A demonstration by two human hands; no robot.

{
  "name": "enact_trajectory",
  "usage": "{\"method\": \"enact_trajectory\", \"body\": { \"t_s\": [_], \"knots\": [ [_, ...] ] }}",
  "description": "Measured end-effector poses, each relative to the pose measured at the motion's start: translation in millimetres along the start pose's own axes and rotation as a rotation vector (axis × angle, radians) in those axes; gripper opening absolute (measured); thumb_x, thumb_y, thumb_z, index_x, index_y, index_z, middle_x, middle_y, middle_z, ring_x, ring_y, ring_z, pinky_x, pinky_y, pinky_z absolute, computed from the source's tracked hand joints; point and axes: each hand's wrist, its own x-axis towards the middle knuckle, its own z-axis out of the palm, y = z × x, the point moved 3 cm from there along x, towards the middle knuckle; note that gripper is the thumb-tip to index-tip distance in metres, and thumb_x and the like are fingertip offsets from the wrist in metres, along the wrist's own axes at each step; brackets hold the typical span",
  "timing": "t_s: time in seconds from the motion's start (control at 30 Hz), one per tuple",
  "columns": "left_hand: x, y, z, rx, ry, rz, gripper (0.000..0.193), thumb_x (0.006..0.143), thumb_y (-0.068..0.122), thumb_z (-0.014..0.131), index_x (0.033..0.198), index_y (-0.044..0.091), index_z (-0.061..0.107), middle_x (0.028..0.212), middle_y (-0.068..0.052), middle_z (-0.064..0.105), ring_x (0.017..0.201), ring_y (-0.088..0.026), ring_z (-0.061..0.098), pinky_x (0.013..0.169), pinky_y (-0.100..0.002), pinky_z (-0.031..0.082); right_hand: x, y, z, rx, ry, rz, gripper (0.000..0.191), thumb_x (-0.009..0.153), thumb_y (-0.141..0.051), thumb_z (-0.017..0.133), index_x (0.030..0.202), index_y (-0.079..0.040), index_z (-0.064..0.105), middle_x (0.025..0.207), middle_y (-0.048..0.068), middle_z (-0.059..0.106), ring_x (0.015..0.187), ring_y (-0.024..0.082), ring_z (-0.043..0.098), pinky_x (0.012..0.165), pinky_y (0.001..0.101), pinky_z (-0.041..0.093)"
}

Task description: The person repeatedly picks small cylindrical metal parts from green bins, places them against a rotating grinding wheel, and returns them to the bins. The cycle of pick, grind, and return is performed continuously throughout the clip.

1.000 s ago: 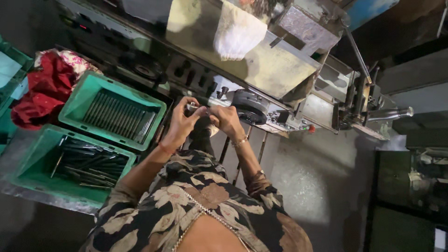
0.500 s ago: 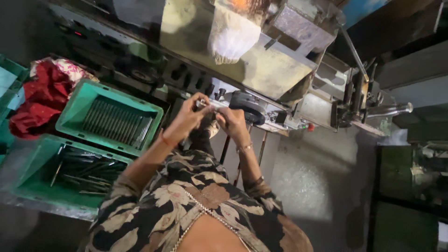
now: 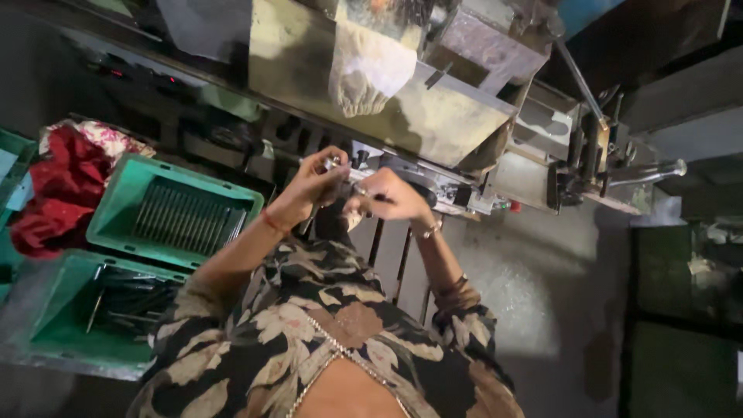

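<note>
My left hand (image 3: 313,183) and my right hand (image 3: 389,198) are raised close together in front of a metal machine (image 3: 433,116). Both pinch a thin metal rod (image 3: 346,172) that runs between them. The left fingers close on its shiny left end and the right fingers curl over its other end. The part of the rod inside the right hand is hidden. Right behind the hands lies the machine's dark round fitting (image 3: 422,186).
Two green crates stand at the left: one holds a row of metal rods (image 3: 179,220), the nearer one holds loose dark rods (image 3: 85,317). Beside them lies a red cloth (image 3: 54,193). A pale bag (image 3: 371,66) hangs over the machine's hopper. A lever handle (image 3: 650,172) sticks out at the right.
Both hands have drifted a little to the right and slightly apart while staying on the rod at the machine front. The view has shifted with them.
</note>
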Motion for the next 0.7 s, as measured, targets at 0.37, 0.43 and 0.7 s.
{"method": "enact_trajectory", "body": {
  "t_s": [0.37,0.43,0.7],
  "knots": [
    [71,8,-6,0.205,0.125,-0.036,0.015,0.093,0.017,0.08,0.092,0.008,0.067,0.079,0.006,0.058,0.07,-0.002,0.053,0.059,-0.02,0.041,-14,77,-23,0.405,0.34,0.034,0.045,0.111,-0.019,0.066,0.068,-0.008,0.058,0.055,0.0,0.052,0.05,0.01,0.046,0.065,0.0343,0.049],
    [92,16,-1,0.185,0.051,-0.006,0.016,0.093,0.016,0.08,0.09,0.008,0.066,0.08,0.005,0.06,0.073,-0.004,0.053,0.061,-0.021,0.041,-16,83,-38,0.375,0.397,-0.006,0.04,0.109,-0.021,0.067,0.073,-0.005,0.062,0.057,0.0,0.055,0.05,0.01,0.049,0.065,0.0344,0.051],
    [201,6,35,0.126,-0.107,-0.091,0.016,0.091,0.018,0.08,0.095,0.011,0.066,0.076,0.006,0.054,0.063,-0.002,0.049,0.054,-0.021,0.038,-52,94,-149,-0.262,0.467,0.167,0.02,0.094,-0.014,0.077,0.079,-0.001,0.075,0.061,0.008,0.062,0.049,0.015,0.051,0.05,0.0315,0.036]
  ]
}}
